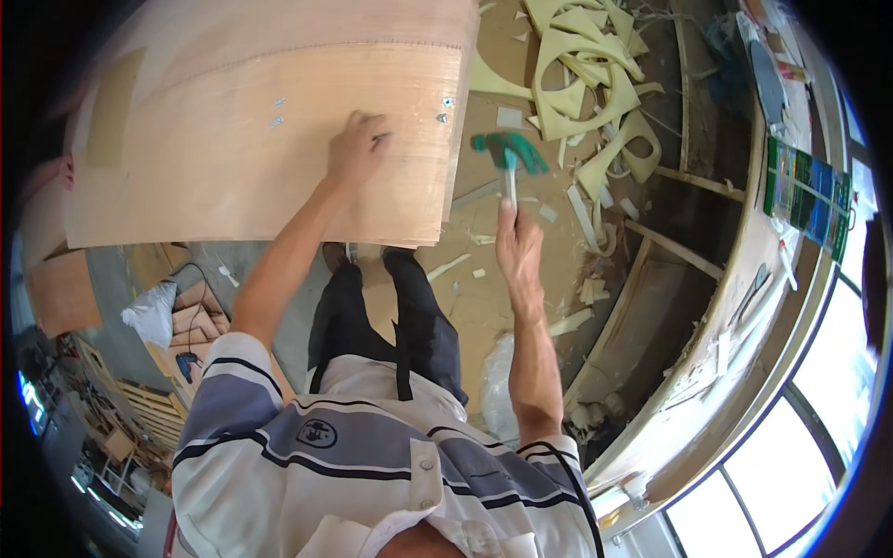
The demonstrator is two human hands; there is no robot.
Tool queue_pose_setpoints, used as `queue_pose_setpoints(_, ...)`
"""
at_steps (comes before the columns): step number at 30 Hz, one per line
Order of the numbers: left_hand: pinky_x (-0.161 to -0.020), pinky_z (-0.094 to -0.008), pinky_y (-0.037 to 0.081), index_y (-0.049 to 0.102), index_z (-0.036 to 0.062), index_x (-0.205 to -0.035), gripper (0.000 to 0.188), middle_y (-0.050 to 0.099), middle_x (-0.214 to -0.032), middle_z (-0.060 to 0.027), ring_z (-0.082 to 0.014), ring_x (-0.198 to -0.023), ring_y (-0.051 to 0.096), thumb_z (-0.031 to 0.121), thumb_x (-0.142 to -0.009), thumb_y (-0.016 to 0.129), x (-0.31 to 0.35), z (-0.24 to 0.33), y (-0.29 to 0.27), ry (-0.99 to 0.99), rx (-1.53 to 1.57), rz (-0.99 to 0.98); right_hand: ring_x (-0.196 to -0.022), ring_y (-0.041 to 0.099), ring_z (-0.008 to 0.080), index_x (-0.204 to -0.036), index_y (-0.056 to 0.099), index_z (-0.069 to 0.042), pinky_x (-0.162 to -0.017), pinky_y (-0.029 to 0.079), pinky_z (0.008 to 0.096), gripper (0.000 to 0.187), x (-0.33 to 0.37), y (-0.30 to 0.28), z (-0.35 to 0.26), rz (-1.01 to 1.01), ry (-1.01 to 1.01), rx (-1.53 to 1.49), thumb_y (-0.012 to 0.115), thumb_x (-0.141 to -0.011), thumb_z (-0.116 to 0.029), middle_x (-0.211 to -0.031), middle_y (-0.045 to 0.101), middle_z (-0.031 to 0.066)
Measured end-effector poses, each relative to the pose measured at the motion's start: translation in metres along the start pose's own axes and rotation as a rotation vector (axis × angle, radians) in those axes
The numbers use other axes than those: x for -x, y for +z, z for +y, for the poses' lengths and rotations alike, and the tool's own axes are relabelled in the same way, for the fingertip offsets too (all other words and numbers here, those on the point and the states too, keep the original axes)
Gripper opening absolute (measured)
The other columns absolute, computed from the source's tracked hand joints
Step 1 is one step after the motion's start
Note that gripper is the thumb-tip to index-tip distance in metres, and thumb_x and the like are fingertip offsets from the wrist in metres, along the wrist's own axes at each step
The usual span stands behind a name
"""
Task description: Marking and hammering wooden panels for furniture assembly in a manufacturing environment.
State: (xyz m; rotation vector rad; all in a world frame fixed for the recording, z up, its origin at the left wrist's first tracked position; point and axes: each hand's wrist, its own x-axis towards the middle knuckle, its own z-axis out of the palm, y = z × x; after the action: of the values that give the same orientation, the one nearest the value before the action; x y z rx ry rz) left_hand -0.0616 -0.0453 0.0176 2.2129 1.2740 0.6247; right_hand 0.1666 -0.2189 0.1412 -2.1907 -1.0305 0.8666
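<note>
Hammer (509,160) in right hand (521,246), gripped round the pale handle (509,188), to the right of the ply (223,167). Likely head-heavy and rigid, steadiest when held low on the handle. Over the ply, in a narrow pinch of the left hand (356,152), small dark piece (379,141), perhaps a nail, too blurred to be sure. Probably light, hard and easily dropped; best held by the sides, clear of the top.

Right fingers (507,223) grip a hammer (509,160) near plywood (233,177).
</note>
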Motion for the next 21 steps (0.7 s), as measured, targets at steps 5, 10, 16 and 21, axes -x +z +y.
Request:
queue_pose_setpoints(5,-0.074,-0.0335,0.052,0.060,0.0095,-0.118,0.061,0.062,-0.094,-0.0064,-0.0195,-0.083,0.063,0.033,-0.068,0.085,0.059,-0.028,-0.040,-0.425,-0.009,0.117,-0.050,0.050,0.0247,-0.095,0.057,0.006,-0.053,0.044,0.0390,0.029,-0.039,-0.025,-0.119,0.025,-0.224,-0.067,0.054,-0.099,-0.022,-0.059,0.052,0.0196)
queue_pose_setpoints(10,-0.079,-0.0344,0.052,0.057,0.0090,-0.122,0.069,0.067,-0.099,-0.0078,-0.0214,-0.091,0.064,0.034,-0.066,0.087,0.043,-0.017,-0.047,-0.539,0.091,0.020,-0.063,0.058,0.0486,-0.099,0.060,0.004,-0.059,0.049,0.0463,0.024,-0.055,0.048,-0.020,0.084,-0.347,-0.009,0.057,-0.095,-0.019,-0.066,0.059,0.0263)
queue_pose_setpoints(16,-0.084,-0.0345,0.052,0.056,0.0064,-0.121,0.071,0.069,-0.110,-0.0116,-0.0249,-0.099,0.067,0.030,-0.063,0.089,0.051,-0.015,-0.047,-0.582,0.215,0.055,-0.064,0.061,0.0437,-0.096,0.060,0.004,-0.059,0.047,0.0485,0.034,-0.048,0.048,-0.015,-0.048,-0.169,0.208,0.053,-0.097,-0.030,-0.069,0.058,0.0293)
queue_pose_setpoints(21,-0.074,-0.0325,0.053,0.054,0.0097,-0.125,0.078,0.068,-0.095,-0.0097,-0.0197,-0.078,0.062,0.033,-0.061,0.091,0.063,-0.043,-0.037,-0.516,0.162,0.134,-0.052,0.039,0.0112,-0.081,0.058,-0.002,-0.047,0.037,0.0324,0.038,-0.057,-0.038,-0.155,0.170,-0.455,-0.112,0.049,-0.102,-0.033,-0.056,0.045,0.0066)
